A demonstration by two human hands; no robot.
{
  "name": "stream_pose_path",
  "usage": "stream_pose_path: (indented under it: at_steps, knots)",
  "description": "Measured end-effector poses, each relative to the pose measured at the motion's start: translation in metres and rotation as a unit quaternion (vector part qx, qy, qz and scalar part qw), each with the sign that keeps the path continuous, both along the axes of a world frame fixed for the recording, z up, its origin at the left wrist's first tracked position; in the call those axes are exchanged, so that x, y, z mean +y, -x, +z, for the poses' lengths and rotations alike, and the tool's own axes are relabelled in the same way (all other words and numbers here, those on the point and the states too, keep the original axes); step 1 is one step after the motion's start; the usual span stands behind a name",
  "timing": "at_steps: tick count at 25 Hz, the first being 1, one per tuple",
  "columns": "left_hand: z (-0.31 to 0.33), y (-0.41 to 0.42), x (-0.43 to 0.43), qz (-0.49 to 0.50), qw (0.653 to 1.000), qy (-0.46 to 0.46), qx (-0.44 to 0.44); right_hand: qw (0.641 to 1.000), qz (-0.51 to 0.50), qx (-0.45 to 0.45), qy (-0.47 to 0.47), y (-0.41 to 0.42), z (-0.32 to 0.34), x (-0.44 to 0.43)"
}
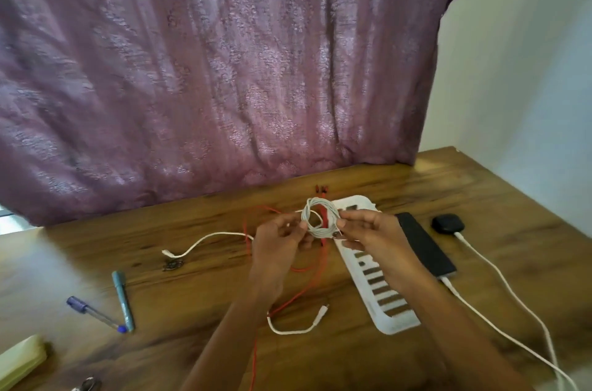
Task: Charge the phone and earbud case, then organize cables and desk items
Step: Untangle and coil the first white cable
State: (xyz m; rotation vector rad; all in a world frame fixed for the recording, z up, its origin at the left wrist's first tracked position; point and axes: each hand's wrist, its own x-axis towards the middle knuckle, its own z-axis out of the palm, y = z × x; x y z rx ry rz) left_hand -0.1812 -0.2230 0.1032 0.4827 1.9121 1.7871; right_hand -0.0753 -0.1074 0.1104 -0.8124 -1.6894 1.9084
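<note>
Above the wooden desk [192, 288], my left hand [282, 238] and my right hand [368, 227] both pinch a small coil of white cable [320, 217]. Its loose end [198, 245] trails left across the desk. A black phone [423, 245] lies to the right with a white cable [480, 313] plugged into its near end. Beyond the phone sits a black earbud case [447, 224], with a second white cable [506, 278] plugged in. A red cable [298, 291] snakes under my hands. A short white cable [298, 326] lies near my left forearm.
A white slotted tray [381, 301] lies under my right wrist. A teal marker [122, 299] and a blue pen [96, 313] rest at the left, with a small dark metal piece [173, 264] nearby. A pale yellow pad [22, 358] sits at the near left corner. A purple curtain [224, 70] hangs behind.
</note>
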Motion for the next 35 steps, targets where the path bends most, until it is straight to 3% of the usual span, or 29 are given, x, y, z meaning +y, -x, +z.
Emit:
stream_pose_path:
  at_steps: [5,9,13,16,23,31,35]
  knots:
    - [-0.026,-0.03,0.047,-0.056,0.993,0.082,0.071,0.984,-0.065,-0.133,-0.097,-0.054,-0.016,0.034]
    - [-0.042,-0.048,0.08,-0.149,0.961,0.16,0.168,0.962,-0.09,-0.206,-0.156,-0.088,-0.039,0.052]
    - [-0.048,-0.054,0.105,-0.211,0.9,0.24,0.296,0.935,-0.173,-0.25,-0.184,-0.106,-0.064,0.059]
    - [-0.055,-0.059,0.118,-0.272,0.822,0.327,0.379,0.934,-0.164,-0.259,-0.184,-0.109,-0.077,0.062]
    - [-0.085,-0.066,0.126,-0.34,0.693,0.415,0.481,0.943,-0.131,-0.258,-0.165,-0.105,-0.088,0.067]
    - [-0.104,-0.06,0.124,-0.321,0.691,0.417,0.496,0.95,-0.114,-0.25,-0.148,-0.105,-0.1,0.071]
    - [-0.099,-0.063,0.12,-0.321,0.72,0.38,0.483,0.955,-0.116,-0.236,-0.135,-0.105,-0.103,0.072]
